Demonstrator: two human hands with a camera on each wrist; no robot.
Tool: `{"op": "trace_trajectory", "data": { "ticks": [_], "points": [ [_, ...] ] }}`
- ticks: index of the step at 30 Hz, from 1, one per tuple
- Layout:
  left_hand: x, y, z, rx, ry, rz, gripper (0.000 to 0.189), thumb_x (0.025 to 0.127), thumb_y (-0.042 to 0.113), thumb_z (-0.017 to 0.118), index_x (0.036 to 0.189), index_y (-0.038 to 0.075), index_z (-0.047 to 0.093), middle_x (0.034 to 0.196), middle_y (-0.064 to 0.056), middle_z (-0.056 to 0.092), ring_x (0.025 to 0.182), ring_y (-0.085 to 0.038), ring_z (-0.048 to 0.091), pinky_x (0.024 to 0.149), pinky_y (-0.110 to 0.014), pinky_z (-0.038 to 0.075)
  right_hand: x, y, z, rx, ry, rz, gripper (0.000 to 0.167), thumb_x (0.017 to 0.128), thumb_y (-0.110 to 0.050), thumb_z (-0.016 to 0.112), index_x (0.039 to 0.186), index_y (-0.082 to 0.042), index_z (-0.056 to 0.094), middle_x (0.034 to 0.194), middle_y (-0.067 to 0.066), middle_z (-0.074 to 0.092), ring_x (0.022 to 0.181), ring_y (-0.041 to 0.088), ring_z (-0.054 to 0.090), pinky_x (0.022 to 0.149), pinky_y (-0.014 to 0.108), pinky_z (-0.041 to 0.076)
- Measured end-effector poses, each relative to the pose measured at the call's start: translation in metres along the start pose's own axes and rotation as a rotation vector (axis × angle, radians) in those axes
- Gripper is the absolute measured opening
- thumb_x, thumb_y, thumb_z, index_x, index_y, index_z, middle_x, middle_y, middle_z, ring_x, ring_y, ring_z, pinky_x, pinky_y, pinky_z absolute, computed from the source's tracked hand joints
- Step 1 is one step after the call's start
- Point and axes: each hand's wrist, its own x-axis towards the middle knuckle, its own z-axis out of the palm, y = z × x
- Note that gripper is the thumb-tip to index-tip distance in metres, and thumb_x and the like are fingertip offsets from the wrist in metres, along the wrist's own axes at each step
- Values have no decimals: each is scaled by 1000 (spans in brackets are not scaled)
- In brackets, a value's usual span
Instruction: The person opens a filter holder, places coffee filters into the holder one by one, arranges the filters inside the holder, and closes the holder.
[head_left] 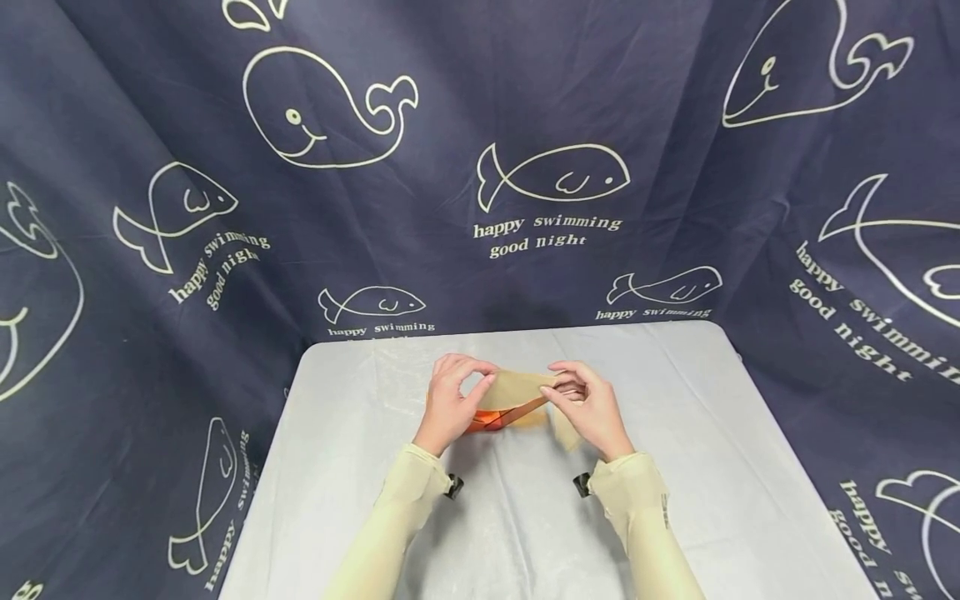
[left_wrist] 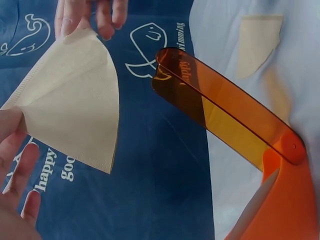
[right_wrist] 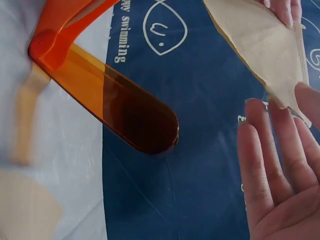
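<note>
My left hand (head_left: 450,407) and right hand (head_left: 596,408) each pinch an edge of a tan cone-shaped paper coffee filter (left_wrist: 75,95) between thumb and fingertips. It is held up flat between them, its crimped seam along one side. The other fingers of both hands are spread apart from the paper. Just below and nearer to me is an orange plastic piece (head_left: 491,419) with hinged, see-through amber arms (right_wrist: 135,120). The left hand hides part of it in the head view. A second tan paper filter (left_wrist: 260,45) lies on the table by the right hand.
A pale grey cloth covers the table (head_left: 720,500). Dark blue curtains (head_left: 555,100) with whale and fish drawings hang at its back and sides. Amber tinted light (left_wrist: 277,95) falls on the cloth near the plastic piece.
</note>
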Motion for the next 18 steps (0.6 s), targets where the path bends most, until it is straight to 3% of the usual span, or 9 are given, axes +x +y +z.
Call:
{"op": "trace_trajectory", "data": {
  "ticks": [6, 12, 18],
  "points": [
    [-1, 0, -1, -33, 8, -36, 8, 96, 20, 75, 103, 18, 79, 95, 3, 75, 103, -17, 61, 107, -42, 39, -1, -10, 1, -49, 0, 71, 12, 89, -3, 80, 98, 2, 75, 94, 20, 75, 78, 2, 68, 71, 16, 56],
    [-3, 1, -1, -28, -4, -10, 9, 94, 16, 77, 102, 17, 78, 93, 3, 74, 99, -16, 64, 101, -41, 43, -4, -35, -1, -70, 20, 5, 7, 90, 1, 77, 89, 5, 72, 87, 20, 72, 75, -1, 66, 70, 14, 54],
    [-5, 2, -1, -42, -42, -13, 12, 93, 16, 77, 105, 18, 77, 94, 4, 74, 92, -12, 65, 88, -33, 44, -4, -33, 0, -118, 23, -69, 4, 89, 4, 77, 88, 3, 72, 80, 18, 74, 70, 7, 69, 65, 16, 54]
  ]
}}
